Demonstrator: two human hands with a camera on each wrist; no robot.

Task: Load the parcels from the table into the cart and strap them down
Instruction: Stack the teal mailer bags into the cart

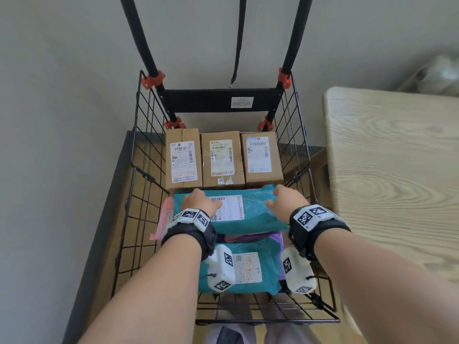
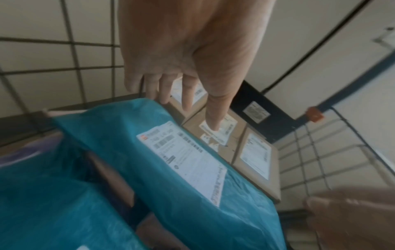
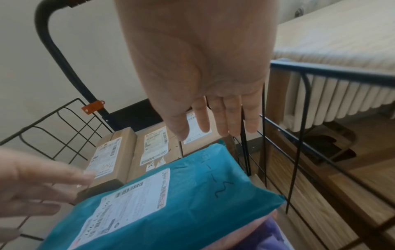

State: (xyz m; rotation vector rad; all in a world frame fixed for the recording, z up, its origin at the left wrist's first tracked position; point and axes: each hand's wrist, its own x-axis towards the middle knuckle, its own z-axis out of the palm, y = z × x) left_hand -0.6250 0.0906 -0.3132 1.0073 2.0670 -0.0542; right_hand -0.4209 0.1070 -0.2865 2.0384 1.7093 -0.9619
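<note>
The black wire cart [image 1: 146, 175] holds three cardboard boxes [image 1: 222, 160] in a row at the back. In front of them lies a teal parcel [image 1: 250, 214] on top of pink [image 1: 165, 219] and purple [image 1: 263, 237] parcels. A second teal parcel [image 1: 250, 269] lies nearer me. My left hand [image 1: 198, 202] is over the top teal parcel's [image 2: 128, 135] far left corner, fingers [image 2: 164, 94] straight and spread. My right hand [image 1: 285, 198] is over its [image 3: 192, 194] far right corner, fingers [image 3: 222, 125] straight too. Neither hand grips anything. I cannot tell whether the fingertips touch the bag.
A black strap [image 1: 238, 45] hangs between the cart's two handle posts, above the back panel [image 1: 218, 100]. The wooden table [image 1: 397, 170] stands close on the right. A wall is behind and to the left. A white radiator [image 3: 342, 101] shows under the table.
</note>
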